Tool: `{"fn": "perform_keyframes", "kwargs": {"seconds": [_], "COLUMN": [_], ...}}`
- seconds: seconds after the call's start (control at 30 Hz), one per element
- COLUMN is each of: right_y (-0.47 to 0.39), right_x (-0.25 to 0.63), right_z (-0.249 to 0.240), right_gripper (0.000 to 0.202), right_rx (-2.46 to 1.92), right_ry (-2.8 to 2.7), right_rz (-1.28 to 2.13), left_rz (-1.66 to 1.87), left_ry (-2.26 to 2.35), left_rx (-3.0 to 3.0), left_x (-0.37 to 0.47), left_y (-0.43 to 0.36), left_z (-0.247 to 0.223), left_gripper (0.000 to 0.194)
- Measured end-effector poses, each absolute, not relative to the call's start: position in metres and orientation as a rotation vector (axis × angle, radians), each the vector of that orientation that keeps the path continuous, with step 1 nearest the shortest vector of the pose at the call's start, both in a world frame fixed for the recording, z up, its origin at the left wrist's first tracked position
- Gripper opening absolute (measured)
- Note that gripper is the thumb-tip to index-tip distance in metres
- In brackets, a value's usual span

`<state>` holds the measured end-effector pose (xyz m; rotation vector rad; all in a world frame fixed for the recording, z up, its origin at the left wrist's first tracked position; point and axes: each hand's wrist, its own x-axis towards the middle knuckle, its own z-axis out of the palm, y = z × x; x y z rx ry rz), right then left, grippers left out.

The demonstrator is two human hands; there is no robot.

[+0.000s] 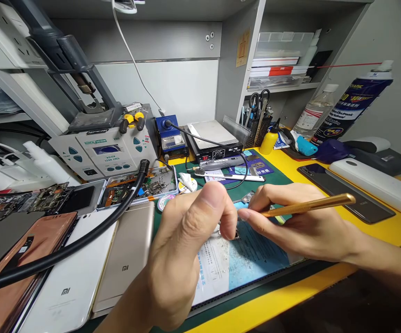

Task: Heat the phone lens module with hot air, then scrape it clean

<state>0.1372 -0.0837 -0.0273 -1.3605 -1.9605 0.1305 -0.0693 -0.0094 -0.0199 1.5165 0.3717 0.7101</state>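
My right hand (pixel 300 222) is closed around a gold pen-like tool (pixel 311 205), its rear end pointing right and its tip hidden near my fingertips. Close beside it, my left hand (pixel 186 240) is curled, thumb against the fingers; whatever it grips is hidden behind them. Just beyond my left fingertips, part of a small metallic piece (pixel 235 234) shows over a blue and white printed sheet (pixel 217 273). Small bright specks are scattered on the sheet. Another small part (pixel 248 197) lies behind my right fingers.
Phones and back covers (pixel 124 259) lie at the left, crossed by a thick black hose (pixel 117 217). Behind them stands a hot air station (pixel 106 150). A parts tray (pixel 172 185), a heating plate (pixel 214 136) and a yellow bottle (pixel 269 140) are at the back. A dark phone (pixel 346 192) lies right.
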Motion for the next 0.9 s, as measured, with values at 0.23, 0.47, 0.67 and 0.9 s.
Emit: {"fn": "perform_keyframes", "kwargs": {"seconds": [0.23,0.47,0.67,0.9], "right_y": [-0.0847,-0.0839,-0.0830,-0.0817], "right_x": [0.1386,0.1378,0.1362,0.1362], "right_z": [-0.0288,-0.0272,-0.0253,-0.0229], "right_gripper": [0.021,0.023,0.023,0.025], "right_rx": [-1.377,-1.420,-1.443,-1.463], "right_ry": [-1.880,-1.837,-1.819,-1.792], "right_rz": [0.221,0.329,0.298,0.320], "left_rz": [0.699,0.706,0.695,0.699], "left_ry": [0.354,0.362,0.365,0.371], "left_rx": [1.515,1.511,1.516,1.514], "left_x": [-0.0701,-0.0715,-0.0696,-0.0699], "left_y": [-0.0087,-0.0101,-0.0090,-0.0087], "left_z": [-0.0205,-0.0203,-0.0212,-0.0209], "left_gripper": [0.056,0.057,0.056,0.057]}}
